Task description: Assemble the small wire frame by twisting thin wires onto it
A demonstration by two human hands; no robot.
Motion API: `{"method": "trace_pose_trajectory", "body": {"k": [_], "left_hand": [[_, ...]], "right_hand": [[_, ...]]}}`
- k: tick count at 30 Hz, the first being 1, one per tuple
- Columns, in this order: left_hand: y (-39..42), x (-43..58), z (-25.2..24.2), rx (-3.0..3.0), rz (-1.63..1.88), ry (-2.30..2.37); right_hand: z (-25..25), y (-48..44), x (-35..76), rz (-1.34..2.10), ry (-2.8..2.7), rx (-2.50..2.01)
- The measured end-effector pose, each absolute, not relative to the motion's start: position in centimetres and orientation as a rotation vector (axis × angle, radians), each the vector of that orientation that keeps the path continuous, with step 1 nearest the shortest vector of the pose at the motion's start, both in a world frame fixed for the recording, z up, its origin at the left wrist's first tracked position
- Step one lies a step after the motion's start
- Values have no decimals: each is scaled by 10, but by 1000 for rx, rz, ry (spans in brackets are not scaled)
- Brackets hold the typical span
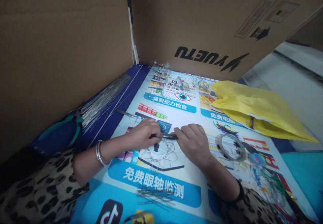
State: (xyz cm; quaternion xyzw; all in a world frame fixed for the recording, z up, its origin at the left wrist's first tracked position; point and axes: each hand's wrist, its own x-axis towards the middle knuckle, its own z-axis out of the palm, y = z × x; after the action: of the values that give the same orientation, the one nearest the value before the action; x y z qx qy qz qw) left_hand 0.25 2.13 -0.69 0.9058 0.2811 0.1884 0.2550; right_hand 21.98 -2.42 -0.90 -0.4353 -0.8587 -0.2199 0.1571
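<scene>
My left hand (147, 133) and my right hand (193, 142) are closed on opposite ends of a slim, dark, shiny metal tool (168, 136). Most of that tool is covered by my fingers, so I cannot make out its kind. Just below it, a ring of thin wire with small clear beads (157, 160) lies on the printed sheet, its loops spreading outward. Another slender metal tool (125, 113), tweezers-like, rests beyond my left wrist. A bunch of short dark wires (155, 197) lies nearer to me, below the beaded ring.
Cardboard walls (161, 22) stand at the back and left. Long straight wires (104, 99) and teal-handled pliers (75, 129) lie left. At right are a yellow bag (264, 111), a tape roll (231, 147) and tangled coloured strands (275, 183). Beaded wire pieces (161, 67) sit at the back.
</scene>
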Motion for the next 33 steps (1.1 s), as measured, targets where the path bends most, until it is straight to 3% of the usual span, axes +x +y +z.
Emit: {"method": "trace_pose_trajectory", "body": {"k": [18, 33], "left_hand": [[24, -1, -9, 2440, 524, 701], [22, 1, -7, 2476, 492, 740]], "right_hand": [[-9, -17, 237, -416, -2498, -1313], [-9, -21, 214, -528, -2553, -1177]]}}
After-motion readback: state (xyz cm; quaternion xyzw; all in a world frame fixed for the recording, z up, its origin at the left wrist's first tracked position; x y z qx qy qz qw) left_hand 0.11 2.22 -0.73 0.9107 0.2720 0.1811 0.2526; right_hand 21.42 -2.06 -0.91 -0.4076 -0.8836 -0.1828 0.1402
